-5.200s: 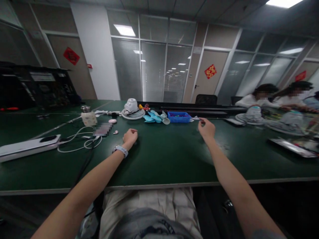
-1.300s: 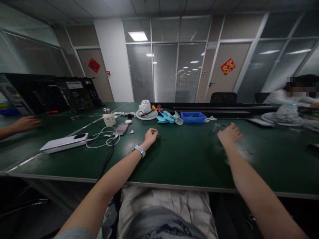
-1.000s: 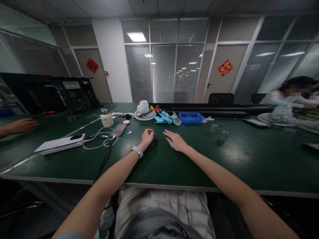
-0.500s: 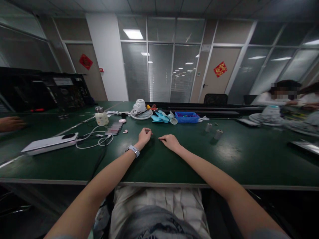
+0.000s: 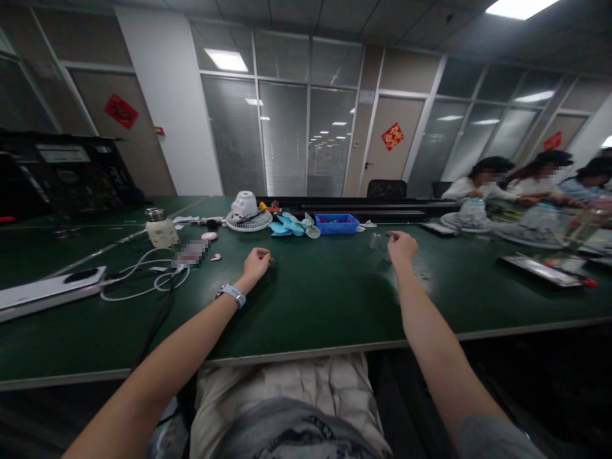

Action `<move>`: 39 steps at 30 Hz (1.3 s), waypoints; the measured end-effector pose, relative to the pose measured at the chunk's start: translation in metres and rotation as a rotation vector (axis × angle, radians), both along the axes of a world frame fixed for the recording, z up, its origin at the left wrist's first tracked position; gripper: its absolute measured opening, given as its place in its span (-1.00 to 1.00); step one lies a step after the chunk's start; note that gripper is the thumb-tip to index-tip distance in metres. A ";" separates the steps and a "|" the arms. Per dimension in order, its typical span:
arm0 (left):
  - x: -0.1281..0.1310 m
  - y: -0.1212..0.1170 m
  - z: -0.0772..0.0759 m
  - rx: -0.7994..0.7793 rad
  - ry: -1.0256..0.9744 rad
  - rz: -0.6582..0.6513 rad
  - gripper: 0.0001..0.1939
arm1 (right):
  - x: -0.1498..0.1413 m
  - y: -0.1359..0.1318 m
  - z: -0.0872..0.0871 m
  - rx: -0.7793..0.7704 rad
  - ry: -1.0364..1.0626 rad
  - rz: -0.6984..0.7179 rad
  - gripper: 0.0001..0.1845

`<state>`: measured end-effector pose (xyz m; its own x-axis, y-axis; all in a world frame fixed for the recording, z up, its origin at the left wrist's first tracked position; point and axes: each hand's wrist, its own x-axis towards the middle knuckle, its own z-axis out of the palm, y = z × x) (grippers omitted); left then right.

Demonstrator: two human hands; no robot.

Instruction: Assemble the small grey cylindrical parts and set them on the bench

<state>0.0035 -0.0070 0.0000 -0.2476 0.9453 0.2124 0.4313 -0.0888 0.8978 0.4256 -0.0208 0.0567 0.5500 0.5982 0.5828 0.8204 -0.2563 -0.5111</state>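
My left hand point(image 5: 257, 264) rests over the green table, its fingers curled together; what they hold, if anything, is too small to make out. To the right, my right hand point(image 5: 403, 248) reaches out with thumb and fingertips pinched close to the tabletop. Any item in that pinch is hidden or too small to name. Just left of the right fingertips stands a small metal cylinder point(image 5: 375, 240). A second cylinder seen earlier is now mostly covered by the right hand.
Along the back lie a white fan body point(image 5: 245, 205), light-blue fan blades point(image 5: 289, 224) and a blue tray point(image 5: 336, 224). On the left are a jar point(image 5: 160, 231), an earbud point(image 5: 217, 257), cables and a white power strip-like box point(image 5: 52, 292). Other people sit far right.
My right hand has moved away from the left hand, out to the right beside the metal cylinders. The view has turned right. My left hand keeps its curled pose.
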 end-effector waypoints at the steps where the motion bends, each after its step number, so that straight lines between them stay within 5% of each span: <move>1: 0.000 0.000 0.000 0.001 0.001 -0.001 -0.78 | 0.005 -0.001 -0.002 -0.013 0.031 -0.020 -0.64; 23: 0.002 -0.001 -0.001 0.011 0.017 -0.040 -0.78 | 0.013 0.005 -0.008 -0.162 0.147 -0.061 -0.66; 29: 0.003 -0.005 0.002 -0.002 0.008 -0.037 -0.79 | 0.023 0.018 -0.027 -0.208 0.188 -0.038 -0.34; 34: 0.002 -0.005 0.002 -0.020 -0.013 -0.049 -0.77 | 0.025 0.020 -0.037 -0.283 0.192 -0.061 -0.48; 39: 0.003 -0.006 0.003 -0.032 -0.003 -0.057 -0.76 | 0.016 0.019 -0.029 -0.296 0.171 -0.064 -0.57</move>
